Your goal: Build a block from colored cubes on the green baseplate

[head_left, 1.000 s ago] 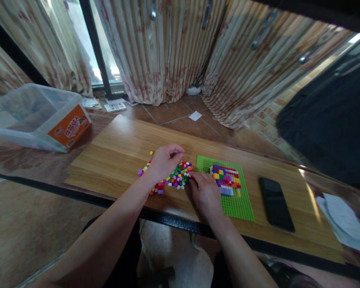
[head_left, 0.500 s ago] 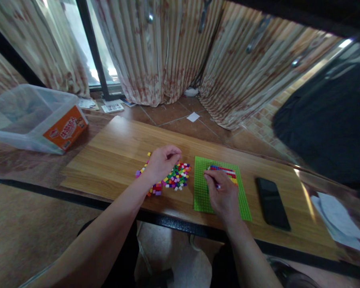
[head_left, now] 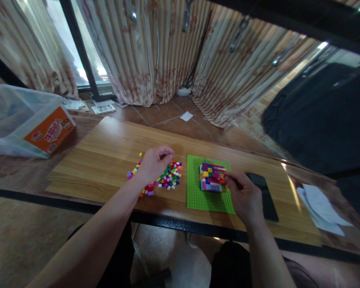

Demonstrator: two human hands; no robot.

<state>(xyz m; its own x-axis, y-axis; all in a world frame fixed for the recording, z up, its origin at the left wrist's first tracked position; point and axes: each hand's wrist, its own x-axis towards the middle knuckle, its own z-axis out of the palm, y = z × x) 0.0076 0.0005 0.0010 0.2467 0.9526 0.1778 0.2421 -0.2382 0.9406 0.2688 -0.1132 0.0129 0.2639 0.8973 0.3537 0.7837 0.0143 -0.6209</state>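
Curtains: patterned drapes (head_left: 132,60) hang beyond the far side of the table, past both hands.
Wooden board: the pale tabletop (head_left: 105,148) lies beneath both hands, with an open plastic tub (head_left: 10,134) farther out to the left of the left hand.
Left hand: the hand (head_left: 153,164) is over the loose bricks (head_left: 171,176), fingers curled toward the thumb; I cannot tell whether a brick is between them.
Right hand: the hand (head_left: 247,200) has thumb and fingers drawn close together at the near-right side of the brick block (head_left: 210,176) — any piece in them is too small to make out.
Green baseplate: the studded sheet (head_left: 195,202) lies between the hands, bearing the multicoloured block, which is just left of the right fingertips.
Phone: the dark handset (head_left: 265,192) lies beyond the right hand's outer side, partly hidden by it; white papers (head_left: 321,208) lie farther right.
Fingertip work: at the block's edge, a light pinch and studs lined up before any straight, even push would probably serve best. Tilted pressure could knock neighbouring bricks askew — steadying the baseplate should help, as should keeping the wrist off the phone.
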